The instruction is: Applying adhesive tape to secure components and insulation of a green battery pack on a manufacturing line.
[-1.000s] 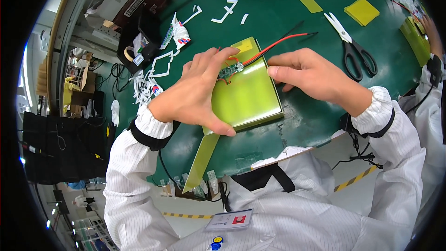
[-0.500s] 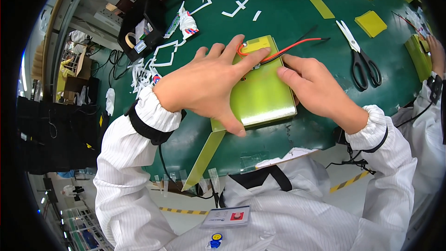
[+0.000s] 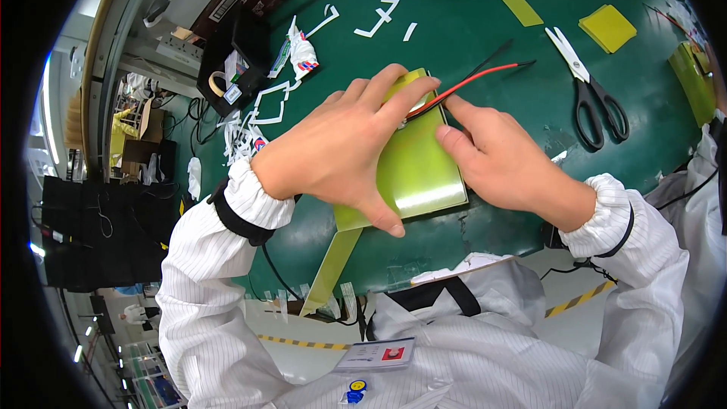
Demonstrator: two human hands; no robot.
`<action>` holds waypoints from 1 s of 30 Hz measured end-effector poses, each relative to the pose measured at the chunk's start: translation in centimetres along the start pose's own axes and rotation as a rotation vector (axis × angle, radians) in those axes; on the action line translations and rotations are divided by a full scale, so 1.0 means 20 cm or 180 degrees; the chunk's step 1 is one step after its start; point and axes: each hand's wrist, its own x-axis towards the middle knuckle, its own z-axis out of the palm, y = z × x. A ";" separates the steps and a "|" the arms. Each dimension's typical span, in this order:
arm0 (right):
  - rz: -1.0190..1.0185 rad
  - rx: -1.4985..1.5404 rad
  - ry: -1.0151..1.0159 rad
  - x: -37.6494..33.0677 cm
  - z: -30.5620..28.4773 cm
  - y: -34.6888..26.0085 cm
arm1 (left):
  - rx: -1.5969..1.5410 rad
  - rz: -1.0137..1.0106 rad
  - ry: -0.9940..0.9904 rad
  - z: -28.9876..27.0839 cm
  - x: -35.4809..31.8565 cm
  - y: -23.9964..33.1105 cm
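A block-shaped battery pack (image 3: 420, 170) wrapped in glossy yellow-green sheet lies on the table in front of me. A loose flap (image 3: 332, 273) of the sheet sticks out from its near left corner toward me. My left hand (image 3: 337, 144) is spread across the pack, thumb at the near side and index finger at the wires on the far end. Red and black wires (image 3: 485, 82) run out to the far right. My right hand (image 3: 503, 155) grips the right edge, its thumb on the edge and its other fingers partly hidden.
Black-handled scissors (image 3: 587, 95) lie to the right, near yellow sheets (image 3: 608, 28). White paper strips (image 3: 273, 102) and a crumpled white wrapper (image 3: 303, 53) are at left, beside a black bin (image 3: 235, 68). Another yellow-green pack (image 3: 693, 79) sits at far right, next to a co-worker's sleeve (image 3: 685, 174).
The pack and both hands have shifted slightly left and toward me. The whole view has also moved a little. Both hands remain on the pack.
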 end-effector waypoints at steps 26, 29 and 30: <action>0.0388 0.0764 -0.0853 0.03 -0.13 0.06 | 0.0703 -0.0033 -0.0289 -0.04 0.06 0.06; 0.0774 0.0917 -0.0982 0.07 -0.16 0.03 | 0.0709 -0.0039 -0.0315 -0.03 0.07 0.06; 0.0789 0.0933 -0.0985 0.07 -0.18 0.03 | 0.0726 -0.0052 -0.0299 -0.03 0.07 0.06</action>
